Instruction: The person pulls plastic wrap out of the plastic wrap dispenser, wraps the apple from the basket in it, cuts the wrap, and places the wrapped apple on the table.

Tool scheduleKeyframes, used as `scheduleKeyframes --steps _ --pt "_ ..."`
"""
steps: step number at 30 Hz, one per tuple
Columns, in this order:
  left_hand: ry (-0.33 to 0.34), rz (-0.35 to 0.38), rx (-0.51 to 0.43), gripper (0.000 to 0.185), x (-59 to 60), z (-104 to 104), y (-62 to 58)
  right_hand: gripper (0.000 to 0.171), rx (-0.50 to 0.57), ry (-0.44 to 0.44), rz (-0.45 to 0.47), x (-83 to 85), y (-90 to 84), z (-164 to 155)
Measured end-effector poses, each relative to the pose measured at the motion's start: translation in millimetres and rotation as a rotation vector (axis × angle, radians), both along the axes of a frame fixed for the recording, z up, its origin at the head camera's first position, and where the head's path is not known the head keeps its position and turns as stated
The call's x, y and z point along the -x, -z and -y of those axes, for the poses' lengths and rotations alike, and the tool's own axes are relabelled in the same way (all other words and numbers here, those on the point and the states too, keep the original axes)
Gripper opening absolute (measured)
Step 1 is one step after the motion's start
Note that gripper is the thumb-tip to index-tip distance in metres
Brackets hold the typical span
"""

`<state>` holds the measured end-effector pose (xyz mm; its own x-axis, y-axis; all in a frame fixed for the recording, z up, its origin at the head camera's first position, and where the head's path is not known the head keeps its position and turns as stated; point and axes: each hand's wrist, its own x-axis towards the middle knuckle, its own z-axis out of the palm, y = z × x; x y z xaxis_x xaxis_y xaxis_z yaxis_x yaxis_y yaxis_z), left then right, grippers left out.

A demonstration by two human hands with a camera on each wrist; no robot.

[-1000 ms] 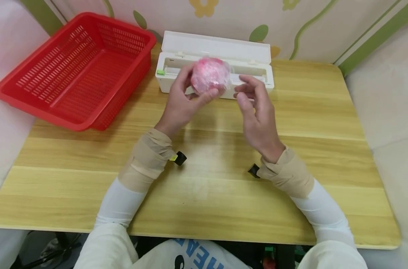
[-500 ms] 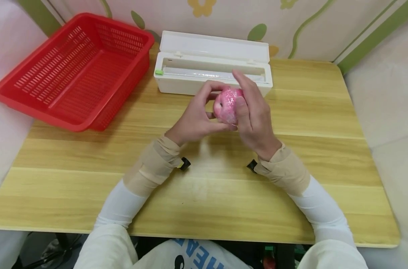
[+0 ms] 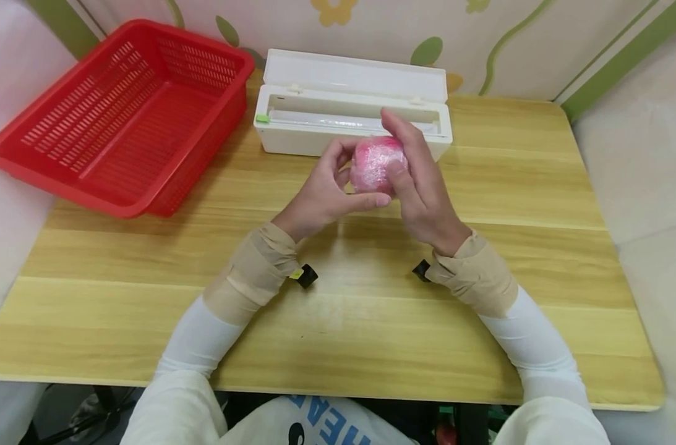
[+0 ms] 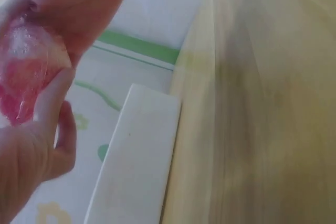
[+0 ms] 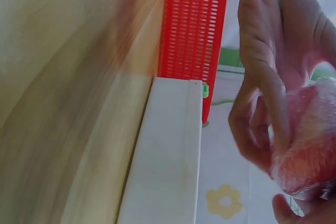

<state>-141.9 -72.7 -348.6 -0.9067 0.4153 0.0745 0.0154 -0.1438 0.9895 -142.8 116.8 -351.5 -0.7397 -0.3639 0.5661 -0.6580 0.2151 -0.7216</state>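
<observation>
A round pink fruit, wrapped in shiny cling film, is held up above the table in front of the white box. My left hand grips its left side, thumb along the near side and fingers round the back. The right hand lies against its right side, its thumb touching the film and its index finger stretched out straight. In the left wrist view, the wrapped fruit sits between both hands. From the right wrist, the film on the fruit looks crinkled, and part of the right hand is out of frame.
Behind the hands stands a white cling film box with its lid raised and a clear roll inside. A red perforated basket stands at the back left of the wooden table. A patterned wall rises behind.
The fruit has come down and right from over the box, and my right hand has met it. Over the last half second the fruit has turned, hiding its dimple.
</observation>
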Motion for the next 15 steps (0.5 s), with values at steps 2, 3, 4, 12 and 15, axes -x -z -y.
scheduleKeyframes --steps 2,3,4,12,15 --pt "0.029 0.040 -0.024 0.060 -0.9 0.8 -0.7 0.059 -0.059 -0.001 -0.044 0.8 -0.4 -0.3" --pt "0.041 0.060 -0.032 0.054 -1.0 1.1 -1.1 0.060 -0.076 -0.004 -0.054 1.2 -0.4 -0.4" --pt "0.047 0.076 -0.036 0.049 -1.1 1.1 -1.3 0.060 -0.090 -0.007 -0.062 1.4 -0.1 -0.5" --pt "0.040 0.109 0.002 0.037 -0.9 -1.1 0.7 0.059 -0.105 0.004 -0.072 4.9 2.6 -1.1" --pt "0.057 0.125 -0.040 0.037 -0.8 -2.3 0.0 0.056 -0.108 0.003 -0.080 5.7 3.0 -1.5"
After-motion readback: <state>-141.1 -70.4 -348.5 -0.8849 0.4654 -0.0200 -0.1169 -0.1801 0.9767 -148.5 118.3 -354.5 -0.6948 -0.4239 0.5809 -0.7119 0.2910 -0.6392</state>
